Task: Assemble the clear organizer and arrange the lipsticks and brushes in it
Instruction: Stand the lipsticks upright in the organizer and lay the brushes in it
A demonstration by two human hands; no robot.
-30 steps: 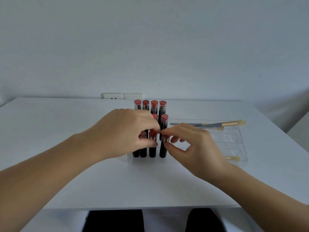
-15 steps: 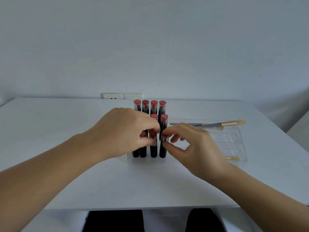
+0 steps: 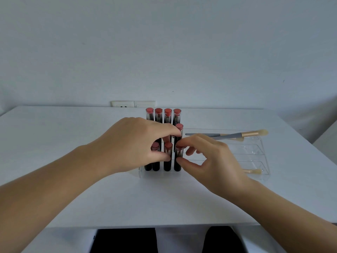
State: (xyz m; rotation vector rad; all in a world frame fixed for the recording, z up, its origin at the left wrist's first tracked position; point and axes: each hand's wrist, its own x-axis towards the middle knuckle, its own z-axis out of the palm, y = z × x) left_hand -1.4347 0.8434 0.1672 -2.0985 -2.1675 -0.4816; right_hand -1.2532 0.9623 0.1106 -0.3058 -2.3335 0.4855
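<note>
While both bare hands reach over the white table (image 3: 73, 143), they meet at the front row of tall lipsticks with dark bodies and pinkish-red tops. The left hand (image 3: 135, 145) has its thumb and first finger pinched on the front lipstick second from the right (image 3: 168, 156). The right hand (image 3: 213, 161) has its thumb and first finger closed on the front-right lipstick (image 3: 178, 157), one finger at the top and the thumb lower down its side. All the lipsticks stand upright in the left part of the clear plastic organizer (image 3: 262, 154), with four more in the back row (image 3: 163, 115). On the right side, the organizer has long see-through trays. Two makeup brushes with grey and gold handles and pale tips (image 3: 237, 134) lie across the far tray. One more small brush with a pale tip (image 3: 254, 171) lies in the near tray, partly hidden by the right hand.
</note>
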